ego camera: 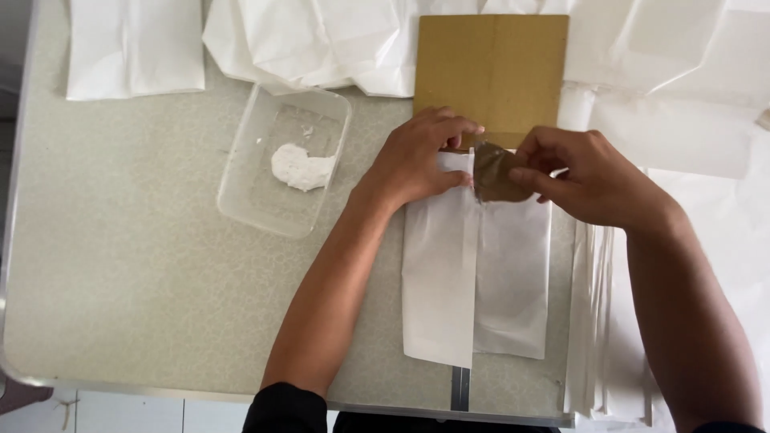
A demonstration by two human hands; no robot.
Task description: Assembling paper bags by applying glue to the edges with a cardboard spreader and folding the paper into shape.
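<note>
A white paper bag (475, 277) lies flat on the table in front of me, its left flap folded over. My left hand (421, 156) presses down on the bag's top left edge. My right hand (589, 172) pinches a small brown, worn-looking piece (493, 172) at the bag's top edge. A brown cardboard sheet (491, 68) lies just beyond both hands, partly under the bag's top.
A clear plastic tub (241, 192) with a lump of white paste (301, 167) sits to the left. White paper bags (132, 48) lie spread along the far edge, and a stack of white paper sheets (601, 337) fills the right side. The table's front edge (160, 390) is near me.
</note>
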